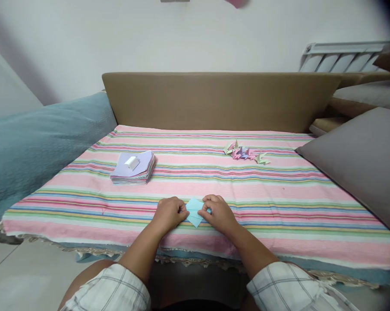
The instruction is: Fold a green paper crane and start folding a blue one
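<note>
A small light blue paper (194, 212), creased and diamond-shaped, lies between my hands near the front edge of the striped cloth. Thumb and fingers of my left hand (171, 212) are closed on its left corner. On the other side, my right hand (219, 214) pinches the paper's right part, with a bit of blue showing between thumb and forefinger. Farther back on the right sit several folded paper figures (243, 152) in pink, green and purple. A stack of colored paper (133, 175) stands at the left, with a small white block (132, 163) on top.
The striped cloth (188, 172) covers the seat in front of me. Behind it rises a brown backrest (214, 101). A blue covered armrest (49, 142) is at the left, and a grey cushion (356, 160) leans at the right.
</note>
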Demonstrator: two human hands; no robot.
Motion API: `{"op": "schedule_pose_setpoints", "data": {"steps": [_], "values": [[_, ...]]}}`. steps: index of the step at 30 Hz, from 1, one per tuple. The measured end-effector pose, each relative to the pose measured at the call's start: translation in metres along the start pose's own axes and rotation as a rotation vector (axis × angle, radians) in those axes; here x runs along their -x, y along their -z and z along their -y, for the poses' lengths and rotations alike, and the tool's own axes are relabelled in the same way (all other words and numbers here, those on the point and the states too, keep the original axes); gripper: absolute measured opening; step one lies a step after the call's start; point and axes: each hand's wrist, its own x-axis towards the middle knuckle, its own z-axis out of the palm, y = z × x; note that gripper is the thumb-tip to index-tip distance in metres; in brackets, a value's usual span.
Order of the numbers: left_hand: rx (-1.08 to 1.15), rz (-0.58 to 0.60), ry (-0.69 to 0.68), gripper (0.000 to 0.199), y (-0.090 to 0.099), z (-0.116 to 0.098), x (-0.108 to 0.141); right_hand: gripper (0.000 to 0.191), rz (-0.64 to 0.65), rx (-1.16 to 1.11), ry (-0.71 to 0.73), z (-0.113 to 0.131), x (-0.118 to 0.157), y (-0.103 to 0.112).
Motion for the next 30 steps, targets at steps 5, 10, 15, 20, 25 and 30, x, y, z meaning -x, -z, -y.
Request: {"op": "schedule_pose_setpoints", "data": {"steps": [5,10,15,20,25,30], "values": [[0.108,-0.033,0.016,0.010,-0.002,0.006,0.002,0.010,-0.021,-0.033,0.009,-0.001,0.000,-0.001],[0.266,-0.035,0.001,0.016,-0.006,0.011,0.003,0.012,-0.067,-0.047,0.026,0.000,0.001,-0.001],[0.308,-0.060,0.026,0.018,-0.008,0.012,0.003,0.020,-0.104,-0.007,0.053,0.004,0.004,0.000],[0.274,-0.058,0.020,0.016,-0.006,0.009,0.004,0.020,-0.100,0.131,0.127,0.006,0.004,0.001],[0.273,-0.057,-0.011,0.016,-0.006,0.010,0.005,0.011,-0.086,0.109,0.122,0.005,0.003,-0.001],[0.324,-0.091,-0.038,0.017,-0.012,0.015,0.004,0.012,-0.067,0.112,0.106,0.004,0.003,-0.002]]}}
